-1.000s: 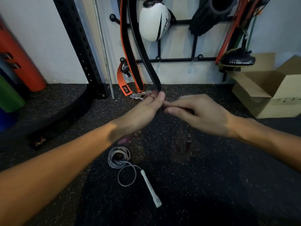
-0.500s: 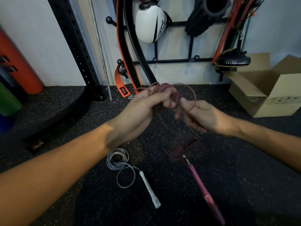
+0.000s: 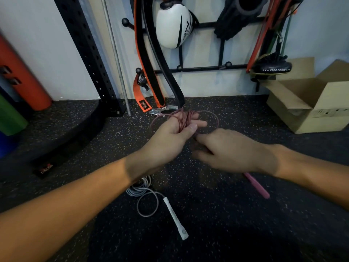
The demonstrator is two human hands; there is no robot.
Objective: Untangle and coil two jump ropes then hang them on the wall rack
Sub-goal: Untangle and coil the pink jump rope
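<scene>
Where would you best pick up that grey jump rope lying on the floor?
Probably by its white handle, from above, fingers closing across its narrow width. It lies flat, straight and clear of the grey coil, whose loose loops would likely spill if grabbed.

"KEEP DOING" in white letters on black band [image 3: 272, 68] hanging at right of wall rack [image 3: 200, 68]. Label on orange strap [image 3: 143, 104]: illegible. Floor mat tag [image 3: 45, 168]: illegible.
</scene>
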